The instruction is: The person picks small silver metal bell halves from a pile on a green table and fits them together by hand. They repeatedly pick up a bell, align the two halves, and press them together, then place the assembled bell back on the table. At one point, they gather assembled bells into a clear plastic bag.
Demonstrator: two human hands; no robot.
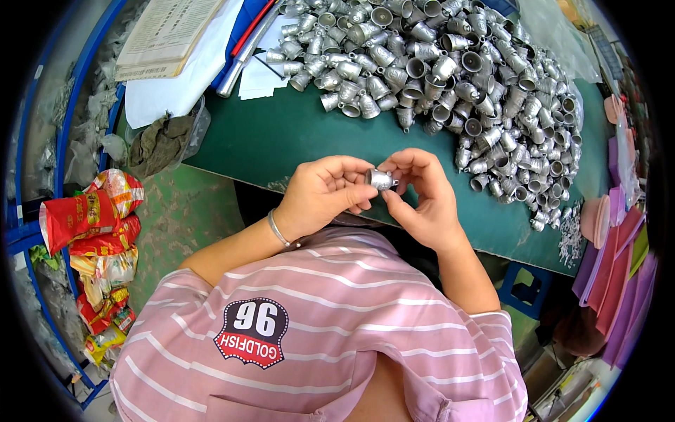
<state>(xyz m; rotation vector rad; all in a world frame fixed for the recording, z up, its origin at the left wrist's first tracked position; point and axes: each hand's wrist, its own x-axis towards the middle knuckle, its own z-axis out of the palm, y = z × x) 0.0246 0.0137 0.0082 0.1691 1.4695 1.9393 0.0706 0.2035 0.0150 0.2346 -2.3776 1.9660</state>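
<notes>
- A pink striped shirt (330, 316) is nearest, with a thin bracelet (278, 229) on the left wrist.
- The left hand (320, 193) and right hand (422, 197) pinch one small metal bell (380, 179) between them, near the table (281, 141) edge.
- The bell could slip and drop, since only fingertips hold it.
- Far right lies one big pile of bells (450, 70), too many to count.

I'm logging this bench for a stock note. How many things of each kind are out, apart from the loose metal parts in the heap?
Metal part held in both hands: 1
Heap of metal parts, too many to count: 1
Printed paper pad: 1
Metal tube: 1
Grey rag: 1
Bracelet, left wrist: 1
Total: 6
</notes>
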